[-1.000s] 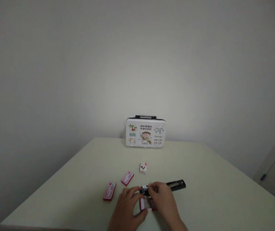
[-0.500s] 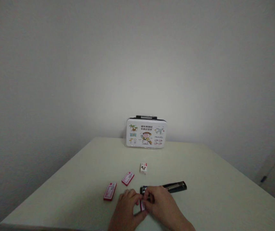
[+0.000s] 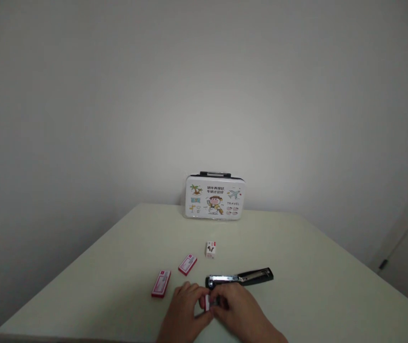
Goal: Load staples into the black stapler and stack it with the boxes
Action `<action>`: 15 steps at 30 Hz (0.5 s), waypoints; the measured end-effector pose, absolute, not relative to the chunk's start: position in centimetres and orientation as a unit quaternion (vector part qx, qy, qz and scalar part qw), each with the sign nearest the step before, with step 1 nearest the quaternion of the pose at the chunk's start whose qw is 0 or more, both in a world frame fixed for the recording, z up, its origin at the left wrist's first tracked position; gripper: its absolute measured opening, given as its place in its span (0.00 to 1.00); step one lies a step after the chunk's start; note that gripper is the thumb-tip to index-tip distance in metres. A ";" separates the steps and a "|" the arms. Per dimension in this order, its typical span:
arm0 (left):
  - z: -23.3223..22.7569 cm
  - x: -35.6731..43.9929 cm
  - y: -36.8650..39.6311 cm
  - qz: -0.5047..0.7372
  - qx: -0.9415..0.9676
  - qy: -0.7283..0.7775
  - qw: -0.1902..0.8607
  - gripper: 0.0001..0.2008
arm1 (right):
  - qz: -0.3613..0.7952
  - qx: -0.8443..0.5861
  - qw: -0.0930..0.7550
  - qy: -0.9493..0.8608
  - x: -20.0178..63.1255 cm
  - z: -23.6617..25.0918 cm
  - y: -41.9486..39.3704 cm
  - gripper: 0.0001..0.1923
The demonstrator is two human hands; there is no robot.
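Observation:
My left hand (image 3: 183,309) and my right hand (image 3: 239,312) meet near the table's front edge, both pinching a small red and white staple box (image 3: 207,302) between the fingertips. Most of the box is hidden by the fingers. Just beyond the hands lies a black stapler (image 3: 240,277), opened out flat with its metal rail showing. Neither hand touches it.
Two more red staple boxes (image 3: 161,284) (image 3: 187,264) lie left of the hands, and a small white box (image 3: 210,249) stands farther back. A white tin case with cartoon travel pictures (image 3: 214,198) stands at the far edge of the pale table (image 3: 296,267), against the wall.
Both hands have drawn back toward me with the small box, off the stapler. The stapler's front end, covered before, now shows in full.

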State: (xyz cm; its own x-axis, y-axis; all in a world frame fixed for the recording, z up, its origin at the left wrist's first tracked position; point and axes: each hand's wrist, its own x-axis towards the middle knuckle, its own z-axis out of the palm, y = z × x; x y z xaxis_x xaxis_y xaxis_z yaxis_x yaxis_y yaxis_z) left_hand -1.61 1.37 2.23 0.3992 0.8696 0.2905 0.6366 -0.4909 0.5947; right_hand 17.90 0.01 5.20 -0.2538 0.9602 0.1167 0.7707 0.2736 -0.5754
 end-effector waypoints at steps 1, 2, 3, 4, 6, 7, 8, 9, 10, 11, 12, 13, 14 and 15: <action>2.2 -1.6 1.4 0.294 0.811 0.462 0.204 0.12 | 0.206 -0.573 0.229 -0.760 17.9 5.1 0.0 0.10; 2.2 -1.6 1.4 0.296 0.810 0.462 0.209 0.12 | 0.204 -0.580 0.230 -0.755 18.0 5.0 0.0 0.10; 2.1 -1.7 1.4 0.298 0.808 0.462 0.212 0.13 | 0.203 -0.585 0.230 -0.751 18.1 5.0 -0.1 0.10; 2.1 -1.7 1.4 0.300 0.806 0.463 0.214 0.14 | 0.204 -0.587 0.233 -0.748 18.4 4.9 -0.1 0.10; 2.0 -1.7 1.4 0.305 0.802 0.468 0.213 0.15 | 0.213 -0.593 0.245 -0.737 19.3 4.8 -0.3 0.11; 1.9 -1.7 1.4 0.308 0.800 0.470 0.211 0.16 | 0.219 -0.598 0.252 -0.728 20.1 4.6 -0.4 0.11; 1.8 -1.7 1.4 0.312 0.797 0.473 0.210 0.17 | 0.225 -0.607 0.259 -0.717 20.9 4.4 -0.5 0.10; 1.8 -1.8 1.4 0.317 0.794 0.475 0.210 0.18 | 0.232 -0.618 0.262 -0.704 21.9 4.0 -0.6 0.10; 1.7 -1.9 1.5 0.321 0.791 0.476 0.211 0.19 | 0.238 -0.630 0.264 -0.691 22.8 3.5 -0.7 0.09; 1.6 -1.9 1.6 0.324 0.787 0.479 0.215 0.20 | 0.244 -0.638 0.264 -0.681 23.7 3.0 -0.9 0.09; 1.5 -1.9 1.7 0.326 0.783 0.482 0.220 0.20 | 0.250 -0.640 0.267 -0.675 24.3 2.5 -1.1 0.08; 1.4 -1.9 1.8 0.326 0.780 0.485 0.224 0.20 | 0.257 -0.640 0.271 -0.672 24.7 2.0 -1.2 0.06; 1.3 -1.9 1.9 0.325 0.779 0.486 0.227 0.20 | 0.262 -0.636 0.278 -0.671 24.8 1.7 -1.4 0.05; 1.2 -1.7 2.0 0.324 0.780 0.486 0.227 0.20 | 0.265 -0.631 0.285 -0.672 24.5 1.4 -1.6 0.03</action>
